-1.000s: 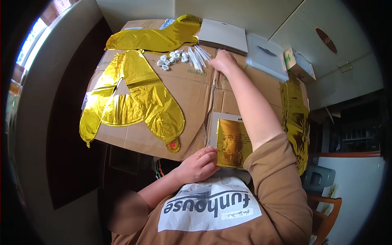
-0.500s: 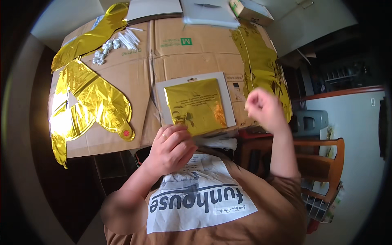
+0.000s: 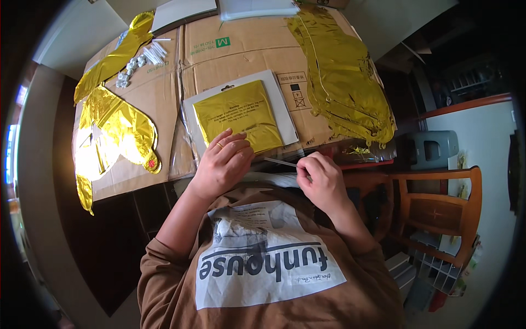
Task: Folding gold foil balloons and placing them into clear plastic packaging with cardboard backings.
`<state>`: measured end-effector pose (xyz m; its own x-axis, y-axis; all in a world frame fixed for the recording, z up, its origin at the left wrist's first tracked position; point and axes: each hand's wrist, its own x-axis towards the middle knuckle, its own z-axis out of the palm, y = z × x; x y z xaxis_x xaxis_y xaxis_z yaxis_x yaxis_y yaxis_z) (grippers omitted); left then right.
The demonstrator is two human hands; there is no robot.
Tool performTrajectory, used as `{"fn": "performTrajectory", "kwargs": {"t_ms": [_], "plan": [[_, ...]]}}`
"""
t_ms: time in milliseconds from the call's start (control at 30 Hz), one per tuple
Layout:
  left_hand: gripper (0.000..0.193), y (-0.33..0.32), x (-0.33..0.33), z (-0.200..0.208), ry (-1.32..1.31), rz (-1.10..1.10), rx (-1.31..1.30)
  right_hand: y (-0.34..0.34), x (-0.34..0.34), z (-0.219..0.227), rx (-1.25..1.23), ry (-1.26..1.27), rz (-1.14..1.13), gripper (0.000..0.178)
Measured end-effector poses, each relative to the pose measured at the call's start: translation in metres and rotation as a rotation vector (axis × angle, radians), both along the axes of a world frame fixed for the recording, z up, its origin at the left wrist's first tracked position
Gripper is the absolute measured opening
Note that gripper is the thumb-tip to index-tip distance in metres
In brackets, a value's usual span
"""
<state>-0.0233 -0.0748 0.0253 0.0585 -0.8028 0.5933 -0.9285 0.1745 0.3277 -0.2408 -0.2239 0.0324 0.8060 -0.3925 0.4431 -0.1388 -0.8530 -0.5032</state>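
A folded gold foil packet (image 3: 238, 112) with small dark print lies on a white card (image 3: 285, 123) with a hanging slot, at the near edge of the cardboard. My left hand (image 3: 224, 164) is closed on the packet's near edge, its fingers bent over the foil and its thumb hidden. Just right of it, my right hand (image 3: 323, 181) is closed, pinching a thin grey strip (image 3: 282, 162) between thumb and forefinger. The strip points left toward the packet's near edge. Whether its far end touches the packet or my left hand, I cannot tell.
Flat gold foil balloons lie at the left (image 3: 118, 131) and the right (image 3: 345, 77) of the cardboard (image 3: 241, 63). White sticks (image 3: 155, 52) and small silvery rolls (image 3: 125, 77) sit at the far left. A wooden chair (image 3: 438, 175) stands to the right.
My right hand has come down and left from the right side, and a thin strip now shows in it. Packet and card are tilted slightly counterclockwise. The whole view has shifted.
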Motion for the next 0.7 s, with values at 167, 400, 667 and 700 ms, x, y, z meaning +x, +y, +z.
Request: {"fn": "performTrajectory", "kwargs": {"t_ms": [167, 400, 667, 700], "plan": [[0.024, 0.001, -0.002, -0.004, -0.015, 0.007, -0.016, 0.006, 0.011, -0.005, -0.097, 0.008, 0.000, 0.022], [0.026, 0.001, -0.002, -0.005, -0.062, -0.015, 0.005, 0.005, 0.032, -0.013, -0.106, 0.009, -0.134, 0.030], [0.026, 0.003, 0.002, -0.008, -0.082, -0.041, 0.015, -0.037, 0.031, 0.013, -0.136, 0.106, 0.159, 0.038], [0.026, 0.003, 0.002, -0.008, -0.082, -0.045, 0.017, -0.042, 0.035, 0.009, -0.141, 0.109, 0.189, 0.038]]}}
